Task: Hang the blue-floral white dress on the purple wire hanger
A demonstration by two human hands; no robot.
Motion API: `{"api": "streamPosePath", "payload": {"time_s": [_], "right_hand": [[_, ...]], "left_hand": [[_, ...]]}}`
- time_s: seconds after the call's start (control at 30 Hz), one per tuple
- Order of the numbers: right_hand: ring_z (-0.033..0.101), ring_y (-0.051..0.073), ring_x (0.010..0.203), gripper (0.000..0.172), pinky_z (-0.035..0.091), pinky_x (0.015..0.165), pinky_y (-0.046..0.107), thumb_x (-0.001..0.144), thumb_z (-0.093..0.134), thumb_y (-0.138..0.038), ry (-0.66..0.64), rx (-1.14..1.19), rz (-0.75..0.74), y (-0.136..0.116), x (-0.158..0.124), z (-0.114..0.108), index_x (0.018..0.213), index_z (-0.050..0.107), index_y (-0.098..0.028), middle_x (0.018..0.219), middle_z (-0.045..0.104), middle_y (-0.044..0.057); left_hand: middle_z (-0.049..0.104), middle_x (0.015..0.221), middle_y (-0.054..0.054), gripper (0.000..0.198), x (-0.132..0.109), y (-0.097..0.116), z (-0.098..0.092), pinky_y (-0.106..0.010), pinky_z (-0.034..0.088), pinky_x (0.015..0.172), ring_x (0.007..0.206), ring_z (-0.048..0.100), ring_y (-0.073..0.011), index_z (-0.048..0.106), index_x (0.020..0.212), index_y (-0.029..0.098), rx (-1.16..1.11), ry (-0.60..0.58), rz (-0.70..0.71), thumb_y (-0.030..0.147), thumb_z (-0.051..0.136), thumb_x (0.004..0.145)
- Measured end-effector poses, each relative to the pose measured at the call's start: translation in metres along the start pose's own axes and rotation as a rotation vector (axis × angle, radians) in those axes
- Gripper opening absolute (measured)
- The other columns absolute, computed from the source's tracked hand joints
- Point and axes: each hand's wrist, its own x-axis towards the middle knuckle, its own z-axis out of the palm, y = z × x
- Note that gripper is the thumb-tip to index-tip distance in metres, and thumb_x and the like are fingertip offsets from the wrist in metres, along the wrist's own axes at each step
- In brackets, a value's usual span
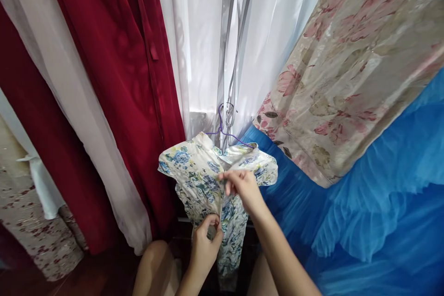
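Note:
A short-sleeved white garment with blue flowers and green leaves (194,162) hangs in front of me on a purple wire hanger (221,128). Its front edge runs down the middle, and both of my hands are on it. My left hand (208,243) pinches that edge low down, thumb against fingers. Higher up, my right hand (243,185) is closed with thumb and index finger on the edge near the chest. Any button or fastener between the fingers is too small to make out.
Dark red cloth (114,55) and pale cloth (86,88) hang at the left. White fabric (201,32) with grey ribbons (227,32) hangs behind. To the right are a beige cloth with pink flowers (333,69) and blue tulle (364,208). My bare knee (156,268) shows below.

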Motion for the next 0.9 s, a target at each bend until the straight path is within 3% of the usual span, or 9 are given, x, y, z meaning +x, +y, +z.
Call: {"api": "streamPosePath", "payload": {"time_s": [0.13,0.23,0.3,0.43,0.5,0.6,0.67,0.8,0.9], "right_hand": [[0.031,0.007,0.039,0.024,0.021,0.042,0.023,0.07,0.062,-0.034,0.03,0.122,-0.129,-0.052,0.037,0.006,0.065,0.072,-0.013,0.042,0.057,-0.001],[0.035,0.008,0.04,0.027,0.023,0.043,0.023,0.075,0.06,-0.037,0.032,0.137,-0.161,-0.055,0.036,0.012,0.072,0.073,-0.013,0.044,0.058,-0.002],[0.039,0.009,0.04,0.027,0.024,0.044,0.023,0.078,0.058,-0.036,0.028,0.091,-0.164,-0.045,0.028,0.013,0.077,0.072,-0.013,0.044,0.058,-0.002],[0.044,0.01,0.041,0.024,0.03,0.047,0.024,0.082,0.055,-0.03,0.028,-0.042,-0.244,-0.034,0.012,0.009,0.073,0.07,-0.014,0.043,0.055,-0.003],[0.046,0.011,0.042,0.025,0.033,0.049,0.024,0.084,0.054,-0.03,0.01,-0.101,-0.288,-0.036,0.009,0.006,0.07,0.068,-0.014,0.043,0.054,-0.004],[0.046,0.011,0.042,0.026,0.034,0.049,0.024,0.086,0.055,-0.032,-0.025,-0.158,-0.32,-0.039,0.012,0.005,0.071,0.068,-0.015,0.044,0.052,-0.005],[0.045,0.011,0.043,0.028,0.033,0.049,0.024,0.087,0.054,-0.035,-0.012,-0.204,-0.326,-0.032,0.018,0.006,0.074,0.069,-0.015,0.046,0.051,-0.005],[0.042,0.012,0.047,0.027,0.027,0.049,0.025,0.083,0.054,-0.028,0.117,-0.432,-0.276,-0.001,0.032,0.011,0.063,0.066,-0.016,0.047,0.049,-0.004],[0.041,0.012,0.049,0.024,0.025,0.049,0.024,0.078,0.055,-0.022,0.11,-0.52,-0.223,0.02,0.032,0.013,0.055,0.063,-0.017,0.046,0.048,-0.004]], "left_hand": [[0.064,0.075,-0.001,0.009,-0.002,0.0,0.003,-0.026,0.049,0.072,0.073,0.064,-0.0176,0.061,0.084,0.02,0.006,-0.077,0.006,0.015,0.053,0.083],[0.067,0.076,-0.003,0.01,0.004,-0.007,-0.001,-0.028,0.05,0.073,0.075,0.066,-0.0195,0.063,0.084,0.019,-0.052,-0.168,0.029,0.022,0.055,0.089],[0.07,0.083,-0.005,0.013,0.021,-0.002,-0.013,-0.03,0.051,0.077,0.081,0.067,-0.0219,0.067,0.088,0.019,-0.087,-0.139,0.054,0.028,0.058,0.091],[0.07,0.09,-0.004,0.03,0.083,0.047,-0.052,-0.032,0.05,0.088,0.088,0.067,-0.0211,0.064,0.123,0.021,-0.146,0.12,0.201,0.03,0.057,0.095],[0.067,0.091,-0.003,0.039,0.118,0.081,-0.068,-0.032,0.049,0.088,0.085,0.064,-0.0183,0.055,0.137,0.023,-0.083,0.123,0.391,0.028,0.053,0.098],[0.064,0.098,-0.005,0.025,0.155,0.118,-0.077,-0.031,0.048,0.086,0.093,0.061,-0.0188,0.068,0.119,0.023,0.083,0.022,0.563,0.027,0.053,0.099],[0.063,0.095,-0.005,0.019,0.167,0.13,-0.076,-0.032,0.047,0.085,0.094,0.061,-0.0197,0.071,0.099,0.02,0.179,0.002,0.64,0.026,0.053,0.099],[0.064,0.092,-0.005,0.018,0.182,0.13,-0.082,-0.03,0.047,0.085,0.091,0.062,-0.0183,0.069,0.091,0.017,0.198,0.152,0.683,0.022,0.053,0.098],[0.066,0.094,-0.005,0.017,0.205,0.11,-0.106,-0.027,0.047,0.085,0.093,0.062,-0.0178,0.07,0.092,0.015,0.054,0.398,0.536,0.025,0.056,0.096]]}}
